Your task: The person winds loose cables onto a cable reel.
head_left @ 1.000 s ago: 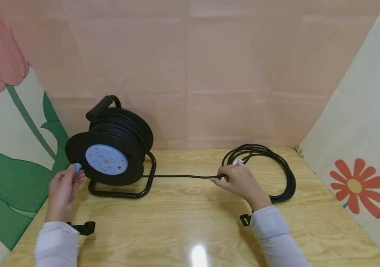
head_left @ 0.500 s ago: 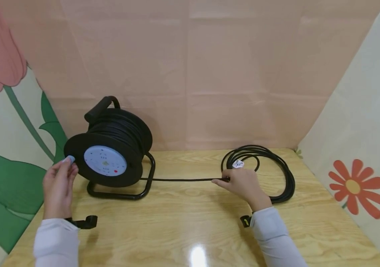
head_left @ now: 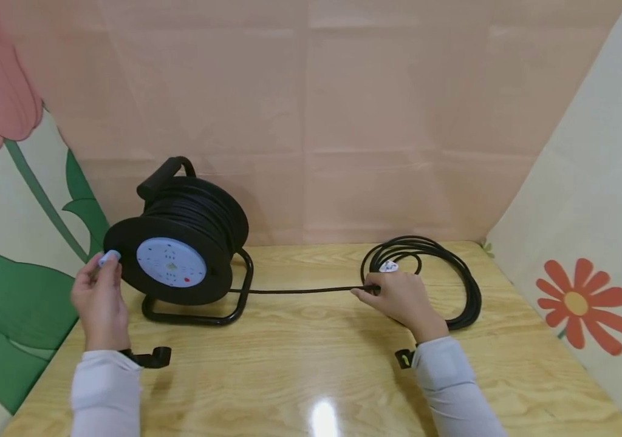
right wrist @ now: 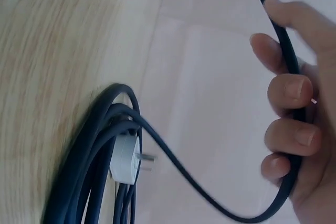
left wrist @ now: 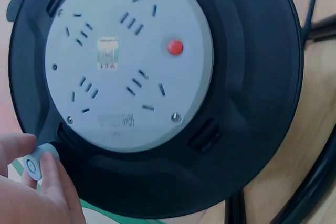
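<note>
A black cable reel (head_left: 191,209) stands on its tubular frame at the left, with a pale blue socket panel (left wrist: 131,61) in its face. My left hand (head_left: 105,303) pinches the small pale crank knob (left wrist: 39,160) at the reel's rim between thumb and fingers. From the reel's lower side a black cable (head_left: 300,292) runs right, close over the table, to my right hand (head_left: 401,297). That hand's fingers are curled round the cable, as the right wrist view shows. Beyond it lies a loose coil of cable (head_left: 469,285), and a white plug (right wrist: 125,158) sits against the loops.
The wood-grain table (head_left: 267,376) carries the reel and the coil. A pink backdrop (head_left: 311,121) rises behind it, with flower-printed panels at both sides. The reel's black carrying handle (head_left: 160,178) sticks up at the top, and its frame (head_left: 196,318) juts forward.
My left hand has carried the crank knob up and left, and the reel has turned a little clockwise with it. My right hand stays on the cable, shifted slightly right.
</note>
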`<state>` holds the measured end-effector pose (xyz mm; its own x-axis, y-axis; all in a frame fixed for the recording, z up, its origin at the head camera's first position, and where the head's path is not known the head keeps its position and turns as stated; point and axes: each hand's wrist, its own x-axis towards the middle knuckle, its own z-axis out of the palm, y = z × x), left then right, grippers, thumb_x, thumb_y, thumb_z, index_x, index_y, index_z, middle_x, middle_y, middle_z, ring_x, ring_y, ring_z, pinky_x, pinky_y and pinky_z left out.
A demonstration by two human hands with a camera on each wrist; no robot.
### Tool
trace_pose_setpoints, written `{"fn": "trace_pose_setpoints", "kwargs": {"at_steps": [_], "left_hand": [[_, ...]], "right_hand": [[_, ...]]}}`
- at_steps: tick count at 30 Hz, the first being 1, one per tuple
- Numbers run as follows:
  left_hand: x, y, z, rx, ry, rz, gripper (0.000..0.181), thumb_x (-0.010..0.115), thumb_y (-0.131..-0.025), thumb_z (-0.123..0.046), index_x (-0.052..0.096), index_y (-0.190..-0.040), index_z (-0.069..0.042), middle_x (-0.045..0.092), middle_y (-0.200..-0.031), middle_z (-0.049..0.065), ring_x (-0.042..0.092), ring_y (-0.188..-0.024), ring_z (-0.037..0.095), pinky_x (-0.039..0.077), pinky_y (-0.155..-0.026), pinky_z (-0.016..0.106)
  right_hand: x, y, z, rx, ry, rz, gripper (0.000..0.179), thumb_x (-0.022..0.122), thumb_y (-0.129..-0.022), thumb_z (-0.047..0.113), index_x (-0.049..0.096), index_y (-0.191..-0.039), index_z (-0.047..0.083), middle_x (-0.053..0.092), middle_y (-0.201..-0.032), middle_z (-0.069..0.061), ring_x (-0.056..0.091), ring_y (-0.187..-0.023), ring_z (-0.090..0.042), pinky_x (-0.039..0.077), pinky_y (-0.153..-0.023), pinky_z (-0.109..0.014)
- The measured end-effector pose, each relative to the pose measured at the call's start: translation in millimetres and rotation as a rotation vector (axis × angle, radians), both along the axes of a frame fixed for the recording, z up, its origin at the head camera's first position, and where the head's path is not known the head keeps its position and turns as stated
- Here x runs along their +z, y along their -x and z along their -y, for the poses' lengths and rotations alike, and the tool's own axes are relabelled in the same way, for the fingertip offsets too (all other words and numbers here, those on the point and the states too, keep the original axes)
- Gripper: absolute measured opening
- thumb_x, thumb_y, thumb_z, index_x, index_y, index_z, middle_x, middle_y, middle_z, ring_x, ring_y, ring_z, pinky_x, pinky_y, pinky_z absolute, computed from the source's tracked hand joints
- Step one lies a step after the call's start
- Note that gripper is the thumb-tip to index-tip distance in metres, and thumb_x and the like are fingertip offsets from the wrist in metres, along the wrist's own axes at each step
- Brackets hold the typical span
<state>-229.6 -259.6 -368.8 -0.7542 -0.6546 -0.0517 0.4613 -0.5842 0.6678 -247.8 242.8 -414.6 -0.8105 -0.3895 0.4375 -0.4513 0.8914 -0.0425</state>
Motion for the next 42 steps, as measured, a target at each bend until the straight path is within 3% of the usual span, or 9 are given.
{"fn": "trace_pose_setpoints", "kwargs": {"at_steps": [5, 8, 11, 16, 22, 29, 34, 37, 42], "left_hand": [[5.5, 1.2, -4.5, 0.027, 0.029, -0.036, 0.024, 0.074, -0.087, 0.003, 0.066, -0.110, 0.001, 0.047, -0.114, 0.010, 0.055, -0.101, 0.014, 0.053, -0.086, 0.017], [10.2, 2.1, -7.6, 0.046, 0.050, -0.054, 0.027, 0.075, -0.087, 0.002, 0.067, -0.113, 0.002, 0.049, -0.112, 0.011, 0.056, -0.103, 0.015, 0.052, -0.089, 0.019], [14.8, 2.9, -12.0, 0.069, 0.098, -0.057, 0.029, 0.075, -0.087, 0.002, 0.068, -0.115, 0.003, 0.049, -0.112, 0.011, 0.056, -0.106, 0.016, 0.052, -0.092, 0.020], [20.9, 3.7, -20.3, 0.105, 0.188, -0.025, 0.030, 0.074, -0.089, -0.002, 0.069, -0.119, 0.001, 0.049, -0.115, 0.010, 0.055, -0.113, 0.018, 0.050, -0.095, 0.020], [25.4, 5.8, -30.2, 0.120, 0.182, -0.069, 0.027, 0.075, -0.090, -0.005, 0.070, -0.116, 0.000, 0.049, -0.117, 0.011, 0.055, -0.114, 0.019, 0.048, -0.098, 0.023], [26.1, 7.7, -36.5, 0.148, 0.128, -0.121, 0.027, 0.074, -0.089, -0.003, 0.069, -0.115, 0.002, 0.049, -0.113, 0.011, 0.055, -0.109, 0.019, 0.048, -0.097, 0.024], [26.9, 7.5, -41.2, 0.165, 0.145, -0.135, 0.029, 0.074, -0.089, -0.003, 0.068, -0.117, 0.004, 0.050, -0.111, 0.011, 0.054, -0.107, 0.018, 0.048, -0.095, 0.024], [28.2, 7.0, -46.4, 0.186, 0.203, -0.111, 0.028, 0.074, -0.091, -0.005, 0.069, -0.118, 0.001, 0.052, -0.113, 0.010, 0.051, -0.107, 0.018, 0.047, -0.094, 0.024], [30.0, 5.7, -56.6, 0.217, 0.348, -0.060, 0.027, 0.073, -0.092, -0.012, 0.071, -0.118, -0.005, 0.056, -0.117, 0.009, 0.053, -0.107, 0.018, 0.047, -0.093, 0.026]], "right_hand": [[3.5, 4.4, -9.0, 0.099, 0.018, -0.068, 0.024, 0.077, -0.084, 0.045, 0.072, -0.078, 0.022, 0.061, -0.064, 0.012, 0.046, -0.050, -0.005, 0.044, -0.051, -0.035], [5.5, 7.7, -13.9, 0.127, 0.067, -0.097, 0.020, 0.077, -0.085, 0.036, 0.069, -0.076, 0.020, 0.057, -0.065, 0.012, 0.048, -0.058, -0.008, 0.044, -0.066, -0.039], [7.6, 9.0, -14.0, 0.120, 0.128, -0.145, 0.023, 0.076, -0.087, 0.034, 0.063, -0.073, 0.022, 0.048, -0.062, 0.013, 0.044, -0.057, -0.010, 0.040, -0.064, -0.036], [8.5, 7.5, -4.7, 0.115, 0.162, -0.324, 0.036, 0.070, -0.092, 0.049, 0.057, -0.070, 0.022, 0.038, -0.054, 0.013, 0.034, -0.046, -0.007, 0.030, -0.046, -0.029], [6.5, 5.3, 6.5, 0.097, 0.170, -0.449, 0.053, 0.053, -0.097, 0.062, 0.055, -0.066, 0.019, 0.037, -0.049, 0.011, 0.030, -0.040, -0.006, 0.021, -0.036, -0.025], [5.0, 6.5, 11.2, 0.082, 0.151, -0.390, 0.051, 0.059, -0.095, 0.059, 0.050, -0.062, 0.023, 0.034, -0.048, 0.014, 0.031, -0.040, -0.005, 0.021, -0.036, -0.025], [5.8, 1.2, 14.2, 0.118, 0.193, -0.269, 0.029, 0.068, -0.092, 0.036, 0.056, -0.069, 0.022, 0.042, -0.052, 0.015, 0.034, -0.043, -0.003, 0.029, -0.039, -0.024], [6.3, -2.5, 18.4, 0.140, 0.194, -0.209, 0.018, 0.065, -0.090, 0.027, 0.060, -0.074, 0.021, 0.043, -0.056, 0.015, 0.034, -0.045, -0.002, 0.031, -0.041, -0.024], [3.4, -5.1, 28.3, 0.167, 0.138, -0.190, 0.016, 0.066, -0.093, 0.029, 0.068, -0.081, 0.017, 0.040, -0.056, 0.015, 0.033, -0.045, -0.001, 0.029, -0.039, -0.021]]}}
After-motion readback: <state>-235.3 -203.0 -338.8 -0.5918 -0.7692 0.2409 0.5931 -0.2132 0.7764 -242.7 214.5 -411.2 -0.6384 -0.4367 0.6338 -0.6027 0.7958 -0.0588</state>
